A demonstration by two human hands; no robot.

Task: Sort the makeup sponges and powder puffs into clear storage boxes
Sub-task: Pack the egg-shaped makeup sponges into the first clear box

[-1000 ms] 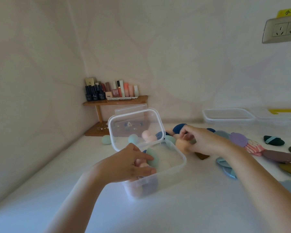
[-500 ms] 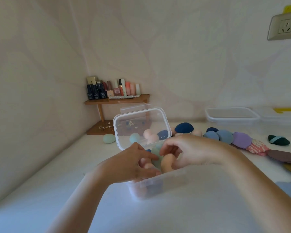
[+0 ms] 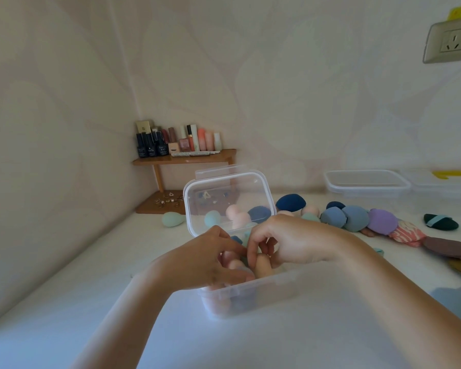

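1. Head view: the left grip [image 3: 210, 259] is curled over the near left rim of the clear box [image 3: 253, 296], thumb along the rim and fingertips inside among pink sponges.
2. The right grip [image 3: 290, 241] reaches into the same box from the right. Its fingers are bent downward and pinch one peach sponge [image 3: 262, 267], which stands upright in the box.
3. The box sits at the middle of the desk [image 3: 91, 302], nearer the near edge. Its lid [image 3: 226, 187] stands raised on the far side.
4. Through the lid three sponges show: one mint, one pink and one blue. Whether they lie in the box or behind it cannot be told.
5. One mint sponge [image 3: 172, 219] lies on the desk left of the lid, near the far left corner.
6. Puffs run in a row toward the right edge: one navy puff [image 3: 290, 202], two blue puffs [image 3: 355, 218], one purple puff [image 3: 382, 221], one striped pink puff [image 3: 407, 233], one brown puff [image 3: 449, 247] and one dark green puff [image 3: 441, 221].
7. A second clear box [image 3: 367, 186] stands at the far edge, toward the right.
8. A wooden shelf [image 3: 184, 159] with small bottles fills the far left corner.
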